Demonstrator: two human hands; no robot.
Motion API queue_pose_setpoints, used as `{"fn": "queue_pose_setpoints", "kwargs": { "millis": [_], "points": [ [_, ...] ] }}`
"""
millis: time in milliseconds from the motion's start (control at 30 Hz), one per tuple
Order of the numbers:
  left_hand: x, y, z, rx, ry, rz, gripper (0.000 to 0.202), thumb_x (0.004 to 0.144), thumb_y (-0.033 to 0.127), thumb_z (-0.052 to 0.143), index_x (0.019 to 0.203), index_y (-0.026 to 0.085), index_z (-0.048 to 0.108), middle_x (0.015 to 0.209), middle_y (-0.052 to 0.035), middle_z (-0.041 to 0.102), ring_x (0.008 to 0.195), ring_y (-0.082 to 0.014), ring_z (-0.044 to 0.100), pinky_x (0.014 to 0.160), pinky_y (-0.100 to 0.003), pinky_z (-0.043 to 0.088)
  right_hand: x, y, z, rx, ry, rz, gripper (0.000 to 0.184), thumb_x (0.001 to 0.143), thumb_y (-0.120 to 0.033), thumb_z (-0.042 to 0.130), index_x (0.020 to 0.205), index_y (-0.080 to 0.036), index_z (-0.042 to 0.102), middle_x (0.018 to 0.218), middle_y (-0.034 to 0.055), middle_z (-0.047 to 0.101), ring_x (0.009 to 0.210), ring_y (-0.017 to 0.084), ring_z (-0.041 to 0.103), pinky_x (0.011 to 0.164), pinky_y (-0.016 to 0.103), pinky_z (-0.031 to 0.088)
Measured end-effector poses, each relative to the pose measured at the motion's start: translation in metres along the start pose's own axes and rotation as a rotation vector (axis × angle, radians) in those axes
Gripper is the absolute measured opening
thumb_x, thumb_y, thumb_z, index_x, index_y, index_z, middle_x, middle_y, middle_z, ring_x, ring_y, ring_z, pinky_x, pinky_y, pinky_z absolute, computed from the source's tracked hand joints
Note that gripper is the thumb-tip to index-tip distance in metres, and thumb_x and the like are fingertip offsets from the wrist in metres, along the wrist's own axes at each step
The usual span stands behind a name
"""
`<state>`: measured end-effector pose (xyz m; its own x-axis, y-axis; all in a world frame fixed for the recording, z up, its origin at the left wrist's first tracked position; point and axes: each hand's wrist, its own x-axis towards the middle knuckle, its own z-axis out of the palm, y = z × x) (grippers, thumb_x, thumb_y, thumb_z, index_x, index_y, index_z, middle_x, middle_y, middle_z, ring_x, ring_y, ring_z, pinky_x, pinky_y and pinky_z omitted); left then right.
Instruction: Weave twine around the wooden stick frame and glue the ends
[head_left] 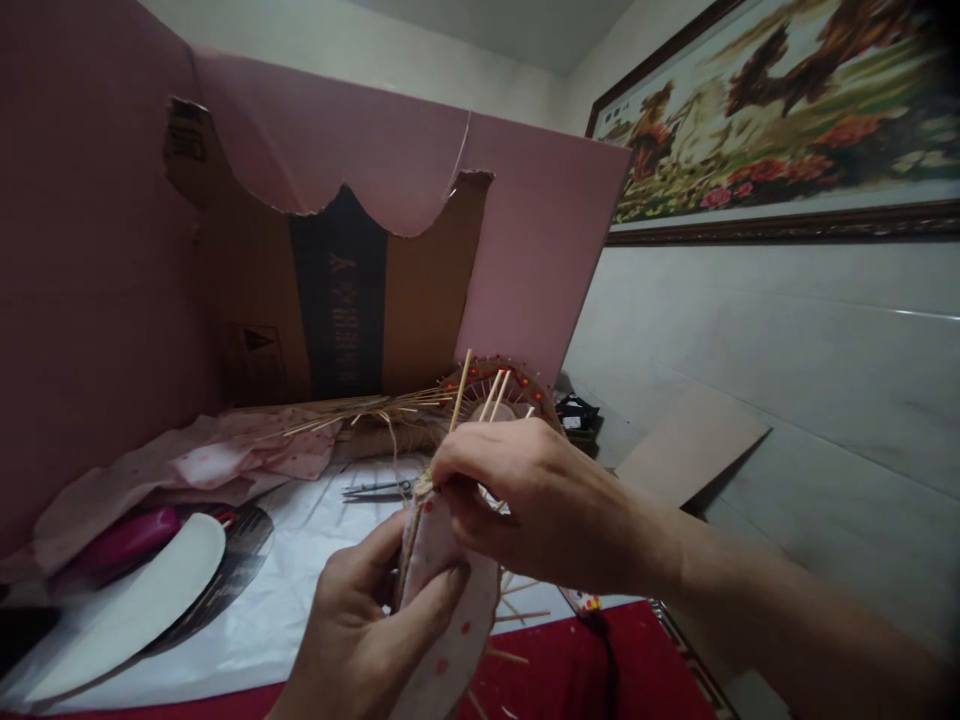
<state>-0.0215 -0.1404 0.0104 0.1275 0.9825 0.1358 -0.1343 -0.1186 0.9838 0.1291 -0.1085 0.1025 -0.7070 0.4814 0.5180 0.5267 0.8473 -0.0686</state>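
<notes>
My left hand [352, 610] is closed around a flat, curved piece covered in white fabric with small red dots [459, 650], tilted upright. Brown twine [409, 545] runs along its near edge. At the piece's top corner, my right hand [555, 500] is closed in a pinch; its fingertips hide what lies between them. Thin wooden sticks [491, 395] poke up behind the right hand, and I cannot tell whether they are fixed to the piece. Dark scissors [379, 492] lie just beyond the piece.
A pink board [540, 230] with a torn cardboard piece [427, 310] stands behind. Loose sticks [367, 410], a twine roll [390, 438] and dotted cloth [247, 455] lie at the back. A white curved piece [150, 600] and magenta object [124, 545] sit left, on white sheeting [292, 570].
</notes>
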Motion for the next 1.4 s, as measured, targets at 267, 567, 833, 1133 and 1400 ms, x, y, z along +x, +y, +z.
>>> {"fn": "queue_pose_setpoints", "kwargs": {
  "millis": [267, 567, 833, 1133, 1400],
  "points": [
    [0.001, 0.008, 0.000, -0.174, -0.021, -0.141, 0.026, 0.065, 0.031, 0.078, 0.087, 0.020, 0.073, 0.073, -0.0015, 0.070, 0.062, -0.0127, 0.059, 0.055, -0.018, 0.048, 0.007, -0.002, -0.003, 0.244, 0.355, 0.121, 0.023, 0.089, -0.014, 0.048, 0.110, -0.016, 0.058, 0.059, -0.0062, 0.052, 0.047, 0.008, 0.043, 0.047, 0.021, 0.037],
    [0.006, 0.000, -0.013, -0.236, -0.085, -0.111, 0.029, 0.063, 0.030, 0.081, 0.090, 0.020, 0.074, 0.075, -0.0035, 0.073, 0.062, -0.0136, 0.063, 0.055, -0.019, 0.050, -0.031, -0.006, 0.019, 0.205, 0.550, 0.038, 0.011, 0.086, -0.014, 0.061, 0.077, -0.019, 0.061, 0.070, 0.0000, 0.069, 0.065, 0.011, 0.065, 0.060, 0.024, 0.052],
    [0.002, 0.003, -0.007, -0.295, -0.057, -0.073, 0.023, 0.065, 0.024, 0.080, 0.088, 0.023, 0.075, 0.079, -0.0021, 0.074, 0.071, -0.0154, 0.067, 0.061, -0.017, 0.052, -0.041, -0.001, 0.032, -0.030, 0.443, -0.253, 0.015, 0.092, -0.015, 0.049, 0.091, -0.011, 0.063, 0.096, 0.0126, 0.075, 0.086, 0.014, 0.071, 0.084, 0.029, 0.054],
    [0.004, -0.009, -0.014, -0.135, -0.147, 0.070, 0.026, 0.069, 0.026, 0.076, 0.094, 0.020, 0.073, 0.076, -0.0028, 0.070, 0.066, -0.0153, 0.062, 0.058, -0.020, 0.050, -0.036, -0.006, 0.031, -0.094, 0.401, -0.285, 0.017, 0.091, -0.011, 0.044, 0.087, -0.013, 0.060, 0.092, 0.0102, 0.075, 0.087, 0.013, 0.070, 0.088, 0.029, 0.052],
    [0.005, -0.007, -0.011, -0.135, -0.097, 0.011, 0.028, 0.066, 0.030, 0.078, 0.092, 0.021, 0.074, 0.074, -0.0028, 0.069, 0.065, -0.0157, 0.061, 0.057, -0.020, 0.050, -0.033, -0.010, 0.029, 0.304, 0.412, -0.047, 0.012, 0.090, -0.013, 0.047, 0.088, -0.017, 0.058, 0.091, 0.0073, 0.072, 0.082, 0.015, 0.066, 0.078, 0.032, 0.053]
  ]
}}
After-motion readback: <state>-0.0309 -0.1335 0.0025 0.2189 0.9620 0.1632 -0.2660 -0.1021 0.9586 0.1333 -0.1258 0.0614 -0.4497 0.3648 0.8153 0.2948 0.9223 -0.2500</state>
